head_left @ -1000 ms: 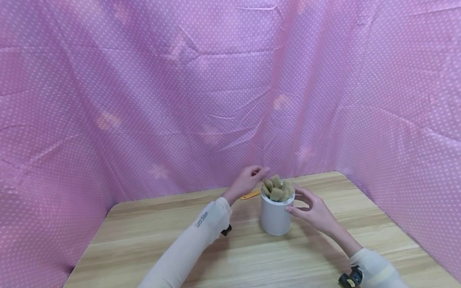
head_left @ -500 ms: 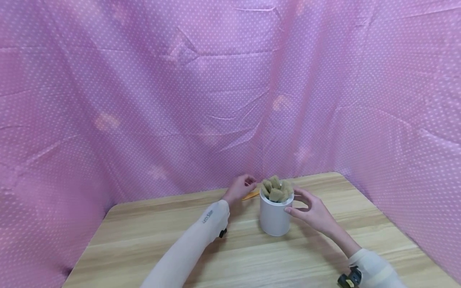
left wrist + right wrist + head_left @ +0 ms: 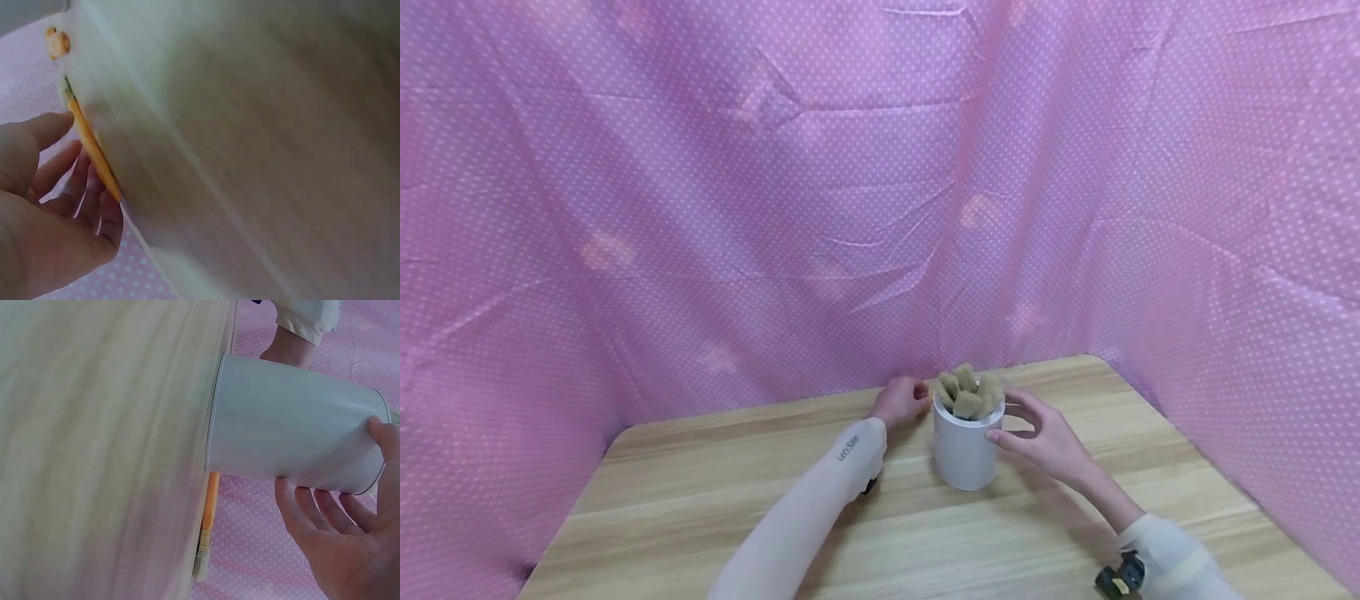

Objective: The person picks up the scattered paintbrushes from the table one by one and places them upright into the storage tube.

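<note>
A white cylindrical cup (image 3: 966, 452) stands upright on the table, several tan bristle heads (image 3: 967, 398) poking out of its top. My right hand (image 3: 1051, 442) holds its side, thumb near the rim and fingers around the wall, as the right wrist view shows too (image 3: 350, 531). Left of the cup, at the table's back edge, my left hand (image 3: 902, 401) has its thumb and curved fingers at an orange paintbrush handle (image 3: 94, 147). The handle's far end is blurred. In the right wrist view a paintbrush (image 3: 208, 519) with orange handle and pale bristles lies beyond the cup.
The wooden table (image 3: 715, 500) ends close behind the cup. A pink dotted curtain (image 3: 775, 208) hangs around its back and sides. A small blurred orange piece (image 3: 57, 44) shows near the cup in the left wrist view.
My left hand has come down from beside the cup's top to the orange handle on the table. My right hand stays on the cup, and the head view has shifted slightly.
</note>
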`<state>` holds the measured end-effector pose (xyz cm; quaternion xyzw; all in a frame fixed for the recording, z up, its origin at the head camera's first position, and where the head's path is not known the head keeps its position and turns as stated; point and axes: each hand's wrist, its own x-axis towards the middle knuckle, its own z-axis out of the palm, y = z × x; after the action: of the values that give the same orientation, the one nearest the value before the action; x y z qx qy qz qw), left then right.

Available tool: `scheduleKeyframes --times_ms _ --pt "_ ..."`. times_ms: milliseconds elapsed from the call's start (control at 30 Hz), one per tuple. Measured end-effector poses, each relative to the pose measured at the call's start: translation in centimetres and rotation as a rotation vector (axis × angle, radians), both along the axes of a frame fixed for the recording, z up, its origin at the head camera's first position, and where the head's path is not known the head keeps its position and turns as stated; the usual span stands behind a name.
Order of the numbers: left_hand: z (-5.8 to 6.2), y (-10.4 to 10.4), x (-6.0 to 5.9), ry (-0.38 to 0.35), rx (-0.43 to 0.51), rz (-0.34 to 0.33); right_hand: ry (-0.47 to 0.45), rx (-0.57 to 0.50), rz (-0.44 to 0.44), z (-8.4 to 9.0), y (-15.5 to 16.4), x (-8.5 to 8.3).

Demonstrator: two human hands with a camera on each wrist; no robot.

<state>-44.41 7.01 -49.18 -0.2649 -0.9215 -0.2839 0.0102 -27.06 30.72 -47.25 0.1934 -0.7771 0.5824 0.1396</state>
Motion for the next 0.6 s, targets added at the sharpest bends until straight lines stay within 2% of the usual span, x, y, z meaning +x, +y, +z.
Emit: scheduleKeyframes --times_ms 100,267,467,600 --pt "-0.2 0.2 0.0 0.023 -0.053 0.022 -0.002 0.001 -0.003 -0.1 0.0 0.0" --pt "0.2 -0.4 0.3 0.008 -0.054 0.033 -0.009 0.002 -0.004 0.1 -0.1 0.1" --pt "0.2 -2.1 0.3 0.011 -0.053 0.025 -0.008 0.005 -0.01 0.1 0.0 0.2" --pt "0.4 -3.7 0.5 -0.019 -0.039 0.024 -0.01 0.018 -0.013 0.0 0.0 0.3"
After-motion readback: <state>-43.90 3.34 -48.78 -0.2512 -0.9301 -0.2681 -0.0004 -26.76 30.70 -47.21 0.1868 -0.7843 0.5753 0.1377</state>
